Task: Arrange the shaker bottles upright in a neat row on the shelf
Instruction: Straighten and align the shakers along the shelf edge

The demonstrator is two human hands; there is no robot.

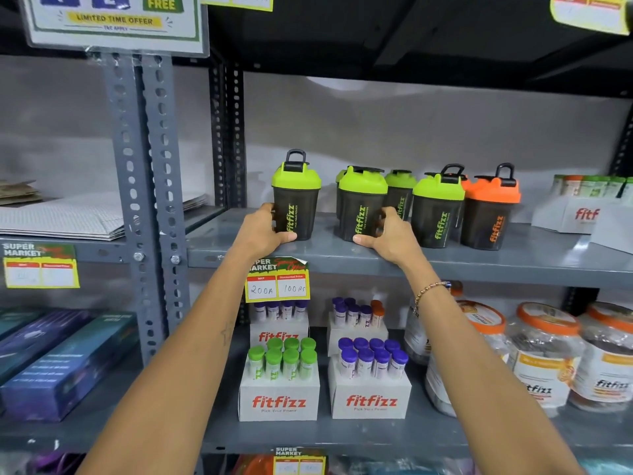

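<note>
Left hand (265, 231), right hand (390, 236) each grip upright shaker (green-lidded).

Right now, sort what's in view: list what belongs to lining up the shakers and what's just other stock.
Belongs to the job:
left hand on the leftmost green-lidded shaker
right hand on the second green-lidded shaker
orange-lidded shaker
shelf

Just other stock:
tube boxes
large jars
price tag

The shaker bottles (296, 197) read "fitfizz". At six o'clock, white boxes (278, 402) say "fitfizz, Pick Your Power". The shelf-edge tag (277, 280) shows "200" and "100 Rs". At eleven o'clock, a sign (114, 20) reads "FREE, LIMITED TIME OFFER".
</note>
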